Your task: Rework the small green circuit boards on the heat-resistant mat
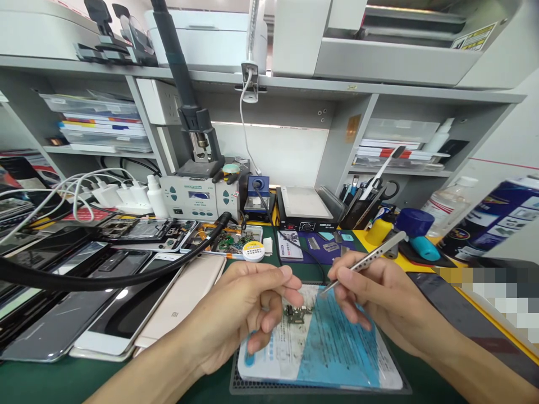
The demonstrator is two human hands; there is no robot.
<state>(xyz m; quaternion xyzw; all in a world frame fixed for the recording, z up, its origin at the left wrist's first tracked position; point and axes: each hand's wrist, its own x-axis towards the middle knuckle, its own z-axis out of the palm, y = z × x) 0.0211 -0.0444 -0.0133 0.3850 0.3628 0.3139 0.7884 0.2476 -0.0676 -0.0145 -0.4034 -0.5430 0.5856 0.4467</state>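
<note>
At frame centre, left hand [248, 306] pinches the board [296, 315]; right hand [370, 294] pinches tweezers [366, 260] over it; board work seems underway.

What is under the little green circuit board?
The little circuit board lies on a blue and white sheet, which rests on a dark mesh mat. The left hand covers the board's left edge; the right hand holds tweezers.
</note>
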